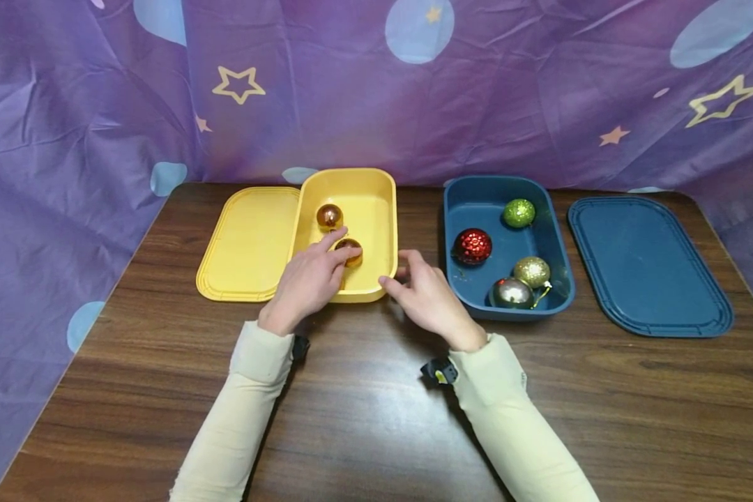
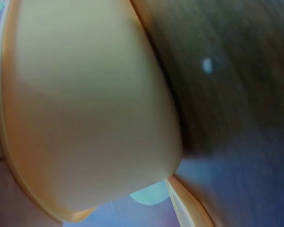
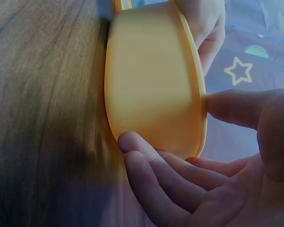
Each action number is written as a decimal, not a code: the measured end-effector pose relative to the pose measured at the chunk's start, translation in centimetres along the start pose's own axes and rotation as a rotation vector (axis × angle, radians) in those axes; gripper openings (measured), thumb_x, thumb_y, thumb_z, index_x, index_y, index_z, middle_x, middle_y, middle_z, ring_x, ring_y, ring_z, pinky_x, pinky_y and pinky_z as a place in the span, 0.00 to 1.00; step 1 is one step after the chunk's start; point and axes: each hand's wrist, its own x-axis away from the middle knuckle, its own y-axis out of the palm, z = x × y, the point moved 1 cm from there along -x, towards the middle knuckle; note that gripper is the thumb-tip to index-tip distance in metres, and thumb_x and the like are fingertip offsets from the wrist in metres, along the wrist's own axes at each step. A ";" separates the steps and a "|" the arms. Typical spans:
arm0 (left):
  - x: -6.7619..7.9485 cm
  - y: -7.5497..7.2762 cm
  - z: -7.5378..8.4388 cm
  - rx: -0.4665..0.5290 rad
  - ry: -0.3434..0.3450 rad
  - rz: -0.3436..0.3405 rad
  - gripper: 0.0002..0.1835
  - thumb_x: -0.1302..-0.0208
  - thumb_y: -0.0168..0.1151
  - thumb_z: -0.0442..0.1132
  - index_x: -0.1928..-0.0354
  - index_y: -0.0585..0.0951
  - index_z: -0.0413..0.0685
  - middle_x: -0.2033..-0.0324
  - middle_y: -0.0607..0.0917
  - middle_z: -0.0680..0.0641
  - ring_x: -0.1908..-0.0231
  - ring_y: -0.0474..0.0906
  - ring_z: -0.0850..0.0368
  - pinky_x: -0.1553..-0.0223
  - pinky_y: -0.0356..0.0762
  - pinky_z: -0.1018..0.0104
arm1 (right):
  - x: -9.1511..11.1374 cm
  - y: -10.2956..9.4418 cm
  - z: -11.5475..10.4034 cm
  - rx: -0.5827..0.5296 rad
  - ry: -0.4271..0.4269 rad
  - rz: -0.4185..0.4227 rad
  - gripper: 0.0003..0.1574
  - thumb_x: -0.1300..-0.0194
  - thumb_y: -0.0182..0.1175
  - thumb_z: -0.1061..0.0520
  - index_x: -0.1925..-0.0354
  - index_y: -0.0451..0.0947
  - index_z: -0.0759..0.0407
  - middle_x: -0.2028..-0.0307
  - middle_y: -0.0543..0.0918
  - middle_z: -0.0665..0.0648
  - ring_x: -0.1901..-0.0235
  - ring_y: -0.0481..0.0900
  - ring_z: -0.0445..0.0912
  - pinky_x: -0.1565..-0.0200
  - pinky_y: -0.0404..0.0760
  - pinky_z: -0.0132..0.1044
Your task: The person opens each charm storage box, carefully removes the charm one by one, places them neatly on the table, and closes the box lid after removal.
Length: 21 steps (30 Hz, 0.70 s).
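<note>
A yellow plastic box (image 1: 388,209) stands left of centre, holding a shiny amber Christmas ball (image 1: 329,217) and a second amber ball (image 1: 353,261) nearer the front. My left hand (image 1: 304,279) reaches over its near left rim, extended fingers lying across that nearer ball and partly covering it. At the front right corner my right hand (image 1: 431,296) grips the box. Its thumb (image 3: 234,108) presses the rim while its fingers (image 3: 168,177) bend against the outer wall, as the right wrist view shows. The left wrist view is filled by the box's outer wall (image 2: 94,113).
To the right, a blue box (image 1: 561,279) contains a red ball (image 1: 473,246), a green ball (image 1: 518,213), a gold ball (image 1: 531,271) and a silver ball (image 1: 512,293). A yellow lid (image 1: 245,240) and a blue lid (image 1: 652,265) lie on the outer sides. Purple cloth (image 1: 351,104) hangs behind.
</note>
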 end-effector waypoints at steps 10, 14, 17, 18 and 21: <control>-0.1 -0.1 0.1 0.070 -0.071 0.006 0.17 0.34 0.57 0.42 0.44 0.82 0.52 0.37 0.75 0.45 0.45 0.79 0.46 0.55 0.81 0.50 | 0.0 0.0 0.1 -0.002 0.003 -0.001 0.34 0.32 0.57 0.46 0.37 0.64 0.65 0.50 0.84 0.63 0.56 0.85 0.51 0.53 0.83 0.46; 0.0 -0.2 0.2 0.112 -0.118 0.025 0.16 0.37 0.62 0.42 0.48 0.84 0.52 0.42 0.78 0.47 0.51 0.81 0.48 0.57 0.81 0.52 | 0.0 0.1 0.1 -0.003 0.001 -0.001 0.34 0.33 0.57 0.47 0.37 0.64 0.65 0.50 0.84 0.62 0.56 0.85 0.50 0.53 0.83 0.46; 0.0 -0.2 0.3 0.126 -0.138 0.039 0.15 0.40 0.64 0.42 0.50 0.84 0.53 0.46 0.79 0.49 0.54 0.81 0.50 0.61 0.81 0.53 | 0.0 0.1 0.1 -0.002 -0.003 -0.001 0.34 0.32 0.57 0.47 0.37 0.64 0.65 0.50 0.84 0.62 0.57 0.85 0.50 0.54 0.83 0.46; 0.0 -0.2 0.3 0.128 -0.145 0.041 0.15 0.40 0.64 0.42 0.50 0.84 0.54 0.47 0.79 0.49 0.55 0.81 0.51 0.62 0.81 0.53 | 0.0 0.1 0.1 -0.002 -0.004 -0.001 0.34 0.32 0.57 0.47 0.37 0.64 0.65 0.50 0.84 0.62 0.57 0.85 0.50 0.54 0.83 0.46; 0.0 -0.2 0.4 0.125 -0.162 0.041 0.17 0.41 0.65 0.41 0.49 0.83 0.54 0.49 0.79 0.49 0.57 0.80 0.52 0.63 0.81 0.54 | 0.0 0.1 0.1 -0.001 -0.005 0.002 0.34 0.33 0.57 0.47 0.37 0.64 0.65 0.50 0.84 0.62 0.57 0.85 0.50 0.53 0.83 0.46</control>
